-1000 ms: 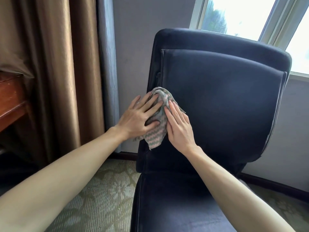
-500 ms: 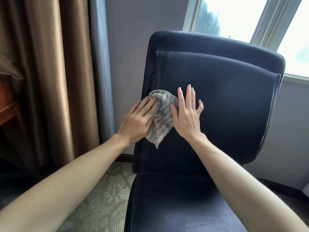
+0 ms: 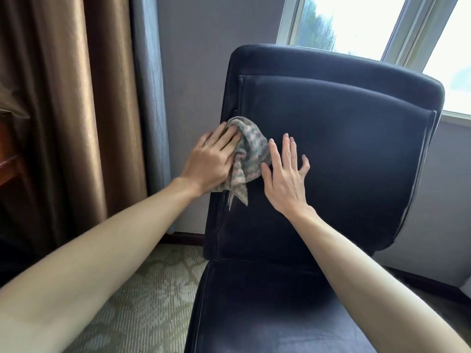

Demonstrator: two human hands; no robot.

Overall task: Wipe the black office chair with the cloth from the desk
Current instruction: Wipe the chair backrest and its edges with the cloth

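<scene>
Where the left hand lies over the cloth, part of the fabric is hidden beneath its palm and fingers, so the cloth's full outline cannot be made out. The cloth is a bunched, green-and-pink patterned piece pressed against the backrest of the black office chair, at the backrest's left edge beside the vertical seam. Its long axis runs roughly up and down the backrest, with a rounded bunch at the top and a loose corner hanging to a point at the bottom. The left hand's fingers curl onto the cloth and pin it to the chair; whether the thumb is tucked under the fabric cannot be told. The right hand lies flat on the backrest just to the right of the cloth, fingers spread and pointing up, grasping nothing; its thumb side touches or nearly touches the cloth's edge. The chair's base and the front of its seat are cut off by the bottom of the view. Left of the chair hang brown and grey curtains; behind its top right corner is a bright window. A patterned carpet lies left of the seat.
</scene>
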